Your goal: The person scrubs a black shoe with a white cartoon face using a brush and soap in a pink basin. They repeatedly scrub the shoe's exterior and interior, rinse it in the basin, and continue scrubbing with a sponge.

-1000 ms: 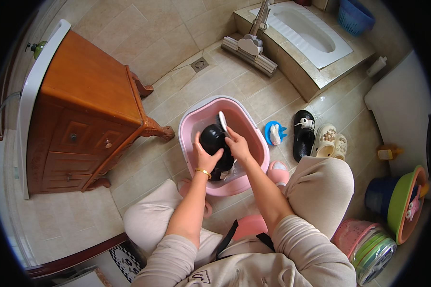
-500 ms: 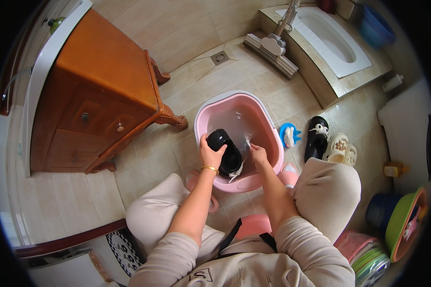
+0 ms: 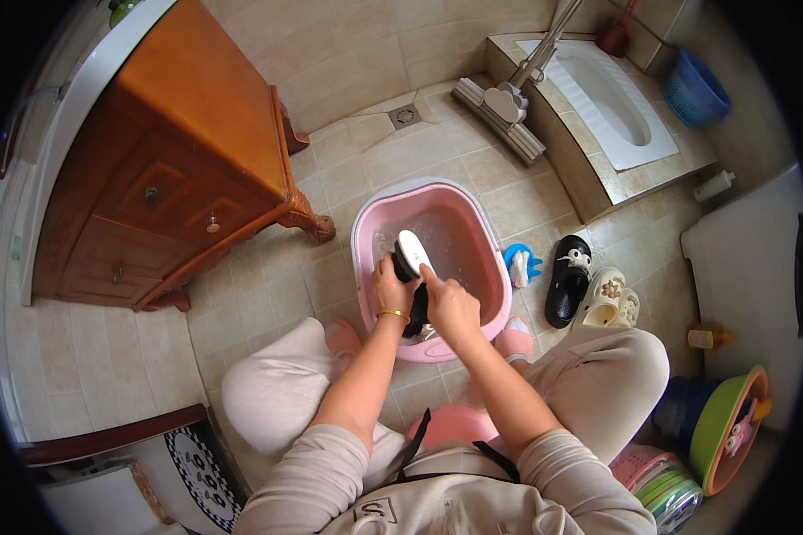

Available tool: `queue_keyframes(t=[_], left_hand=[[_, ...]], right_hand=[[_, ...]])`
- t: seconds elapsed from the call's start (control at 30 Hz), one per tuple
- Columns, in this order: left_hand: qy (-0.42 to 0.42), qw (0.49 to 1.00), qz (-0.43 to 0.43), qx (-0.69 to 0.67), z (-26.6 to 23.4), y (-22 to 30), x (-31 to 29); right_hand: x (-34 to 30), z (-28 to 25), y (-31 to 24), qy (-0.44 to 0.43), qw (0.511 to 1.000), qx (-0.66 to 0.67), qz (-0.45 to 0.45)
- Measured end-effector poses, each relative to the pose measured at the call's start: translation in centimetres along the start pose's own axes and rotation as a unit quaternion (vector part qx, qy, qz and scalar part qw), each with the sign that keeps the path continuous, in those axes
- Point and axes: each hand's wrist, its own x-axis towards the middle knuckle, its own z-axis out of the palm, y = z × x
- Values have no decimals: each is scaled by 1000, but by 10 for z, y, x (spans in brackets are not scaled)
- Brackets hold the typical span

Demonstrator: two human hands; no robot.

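Over the pink basin [image 3: 489, 316] of water, my left hand [image 3: 391, 290] grips a black clog [image 3: 419, 308], mostly hidden by my hands and the brush. My right hand [image 3: 453, 309] holds a white-backed scrub brush [image 3: 411, 247] against the clog's front end, index finger stretched along its back. Bristles are out of sight. Some pale trim shows low on the clog, near the basin's close rim. Outside the basin, to the right, another black clog [image 3: 568, 283] with a white ornament lies beside cream clogs [image 3: 605, 303].
A blue dish [image 3: 533, 261] with something white in it sits right of the basin. A wooden cabinet [image 3: 214, 116] stands left. Farther off are a mop [image 3: 507, 111], a raised squat toilet [image 3: 611, 107] and a blue basket [image 3: 696, 89]. Stacked basins [image 3: 718, 437] stand at lower right.
My right hand has come up out of the water and moved left with the brush, which now presses on the clog. My left hand still holds the clog. The view has shifted slightly.
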Motion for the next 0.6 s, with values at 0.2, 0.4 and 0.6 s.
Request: queue_keyframes(t=[0.2,0.4,0.6], left_hand=[[17,999,31,-4,10,-13,-5],[33,996,-38,-80,4,-53,13],[52,983,48,-170,2,-28,15]], right_hand=[[16,5,18,15,999,-11,48],[-22,18,-18,-15,1000,12,-12],[15,34,47,17,992,58,111]])
